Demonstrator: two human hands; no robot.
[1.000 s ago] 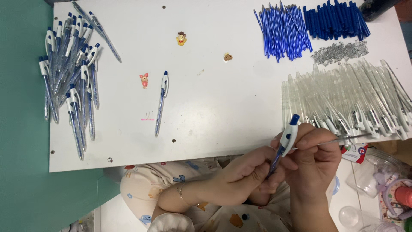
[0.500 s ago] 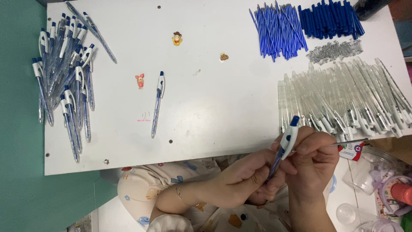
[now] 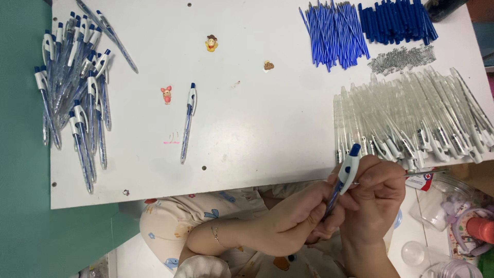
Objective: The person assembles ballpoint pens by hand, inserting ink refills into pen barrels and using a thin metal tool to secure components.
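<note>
Both hands meet just below the white table's front edge [image 3: 216, 193], at the right. My left hand [image 3: 293, 219] pinches the lower barrel of a pen [image 3: 343, 177] with a clear body, white clip and blue button. My right hand [image 3: 378, 193] wraps around the same pen near its upper part, fingers curled. One finished pen [image 3: 188, 123] lies alone mid-table. A heap of finished pens [image 3: 74, 98] fills the left end.
Clear empty pen barrels [image 3: 411, 121] are stacked at the right. Blue refills [image 3: 334, 33], dark blue caps [image 3: 396, 23] and small metal springs [image 3: 401, 57] lie at the far right. Three tiny figurines [image 3: 166, 94] dot the table. Plastic containers [image 3: 463, 226] stand lower right.
The hands and pen stay in nearly the same pose; the view has shifted slightly, and the fingers have adjusted a little on the pen.
</note>
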